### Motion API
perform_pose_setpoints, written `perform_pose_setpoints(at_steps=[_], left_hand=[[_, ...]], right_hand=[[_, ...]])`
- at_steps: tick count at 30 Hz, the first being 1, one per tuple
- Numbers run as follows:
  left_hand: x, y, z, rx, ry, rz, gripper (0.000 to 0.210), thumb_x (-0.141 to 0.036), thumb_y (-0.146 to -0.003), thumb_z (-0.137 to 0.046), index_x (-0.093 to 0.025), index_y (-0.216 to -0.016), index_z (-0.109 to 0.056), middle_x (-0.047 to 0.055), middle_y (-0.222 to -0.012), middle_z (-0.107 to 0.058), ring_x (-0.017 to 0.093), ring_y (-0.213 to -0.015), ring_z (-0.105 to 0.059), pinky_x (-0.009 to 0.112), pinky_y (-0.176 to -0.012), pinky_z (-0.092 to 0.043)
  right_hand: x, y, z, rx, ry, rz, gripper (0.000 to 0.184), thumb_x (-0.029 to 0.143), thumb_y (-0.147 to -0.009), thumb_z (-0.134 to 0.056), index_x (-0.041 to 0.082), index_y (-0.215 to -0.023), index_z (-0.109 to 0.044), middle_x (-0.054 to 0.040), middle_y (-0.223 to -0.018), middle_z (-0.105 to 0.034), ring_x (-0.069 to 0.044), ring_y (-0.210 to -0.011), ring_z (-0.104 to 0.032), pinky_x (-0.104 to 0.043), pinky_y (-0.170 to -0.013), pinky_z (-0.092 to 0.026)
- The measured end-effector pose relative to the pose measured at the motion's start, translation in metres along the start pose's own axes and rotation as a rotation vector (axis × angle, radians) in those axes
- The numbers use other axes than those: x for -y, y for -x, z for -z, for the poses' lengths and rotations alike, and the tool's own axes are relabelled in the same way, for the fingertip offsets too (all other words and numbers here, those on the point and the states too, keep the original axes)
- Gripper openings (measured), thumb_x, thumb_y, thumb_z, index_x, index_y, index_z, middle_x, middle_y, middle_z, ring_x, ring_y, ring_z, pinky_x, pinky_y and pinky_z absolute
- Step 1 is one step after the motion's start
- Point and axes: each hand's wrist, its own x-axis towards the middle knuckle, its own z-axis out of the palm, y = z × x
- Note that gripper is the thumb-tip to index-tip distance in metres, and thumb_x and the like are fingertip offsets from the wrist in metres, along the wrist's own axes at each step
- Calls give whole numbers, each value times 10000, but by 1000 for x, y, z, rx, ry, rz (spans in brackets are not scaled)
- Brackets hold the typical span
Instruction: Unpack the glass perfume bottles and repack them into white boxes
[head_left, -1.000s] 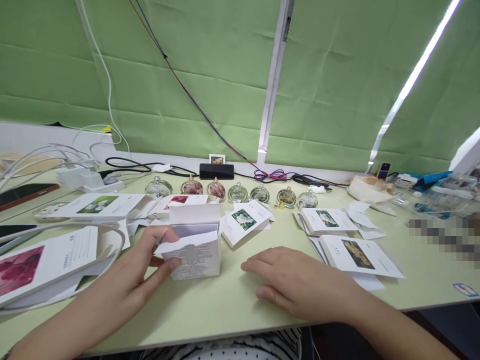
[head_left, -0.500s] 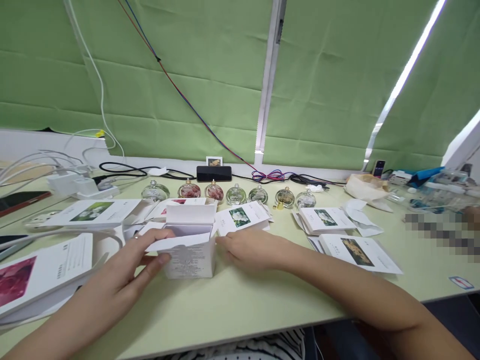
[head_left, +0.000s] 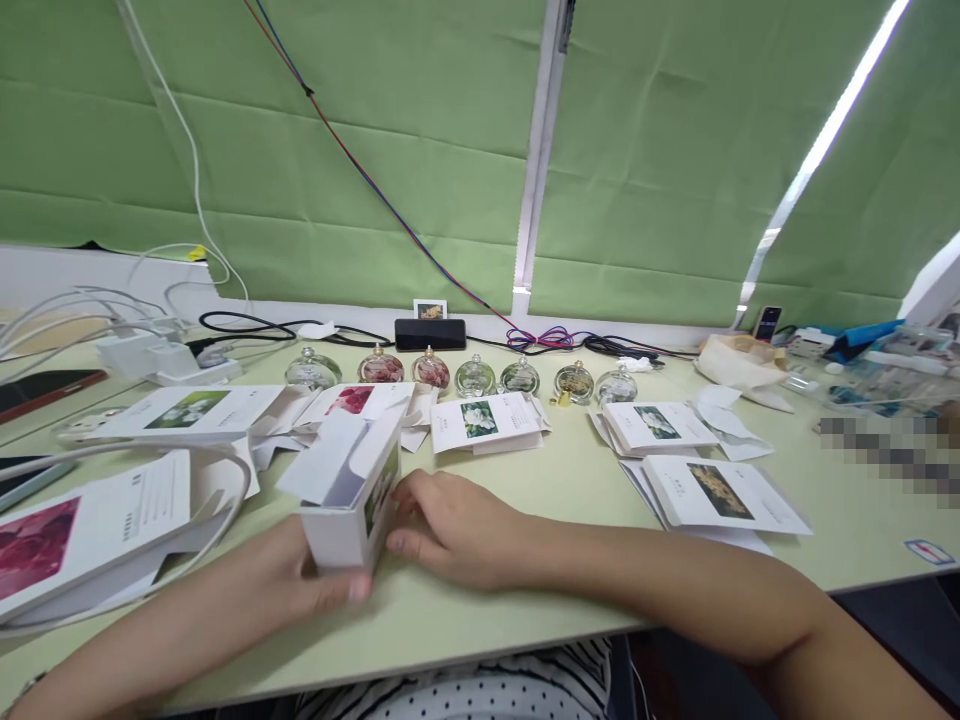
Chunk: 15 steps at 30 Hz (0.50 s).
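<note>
A white cardboard box (head_left: 336,538) with its top flaps raised stands near the table's front edge. Its right face carries a picture of white flowers. My left hand (head_left: 300,580) wraps around the left and lower front of this box, thumb across the bottom front. Against the right face rest the bent fingers of my right hand (head_left: 457,530); their tips are partly hidden by the box. Behind it lies a flattened box with a red flower picture (head_left: 352,400), and to the right another with a white flower picture (head_left: 480,420).
Several round glass bottles (head_left: 475,376) stand in a row at the back. Flat boxes (head_left: 731,495) lie to the right, and more (head_left: 97,530) to the left under a white cable (head_left: 244,480). A black phone (head_left: 430,334) leans at the rear; another person's hand (head_left: 951,425) shows far right.
The box has turned so its pictured right face shows and has shifted slightly left. My left hand has moved from the top flap to its lower side; my right hand has followed leftward.
</note>
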Motion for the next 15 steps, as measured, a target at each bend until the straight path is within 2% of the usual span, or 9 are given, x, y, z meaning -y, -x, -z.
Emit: perform_pose_setpoints(at_steps=[1, 3, 6, 8, 12, 15], left_hand=[[0, -3, 4, 81, 11, 49, 453, -563, -762, -567, -201, -1025, -639, 0, -1036, -700, 256, -1023, -633, 382, -874, -512], [-2, -12, 10, 142, 42, 125, 471, -549, -829, -485, -185, -1113, -581, 20, -1140, -661, 258, -1111, -583, 394, -935, -470], [-6, -21, 15, 63, 52, 148, 539, -554, -845, -449, -180, -1232, -439, 72, -1220, -609, 251, -1117, -575, 376, -926, -470], [-10, -23, 15, 12, -3, 185, 511, -555, -842, -446, -183, -1191, -411, 94, -1158, -629, 251, -1022, -619, 370, -861, -496], [-18, -20, 16, -12, -178, 289, 384, -567, -827, -448, -199, -933, -410, 79, -905, -668, 257, -782, -654, 371, -702, -508], [-18, -19, 15, -39, -231, 290, 375, -564, -832, -436, -198, -900, -402, 84, -860, -663, 271, -760, -650, 392, -688, -501]], right_hand=[[0, 0, -1, 7, 37, 30, 406, 366, -901, -412, 82, -1184, -476, -171, -1121, -617, -268, -1019, -575, -413, -877, -485], [0, 2, -4, 15, 111, 87, 432, 322, -913, -397, 82, -1271, -430, -167, -1202, -584, -270, -1094, -536, -431, -956, -441], [-4, 5, -4, 18, 206, 111, 489, 268, -924, -367, 82, -1375, -334, -170, -1321, -508, -281, -1187, -474, -454, -1018, -390], [-8, 6, -3, 30, 243, 95, 491, 269, -930, -352, 70, -1379, -335, -177, -1326, -502, -285, -1196, -466, -458, -1016, -391], [-17, 4, -3, 35, 278, 106, 428, 277, -935, -348, 88, -1310, -432, -156, -1292, -535, -266, -1180, -482, -444, -1006, -401], [-17, 5, -3, 36, 300, 129, 382, 278, -933, -358, 110, -1249, -493, -141, -1260, -560, -253, -1160, -500, -434, -988, -415]])
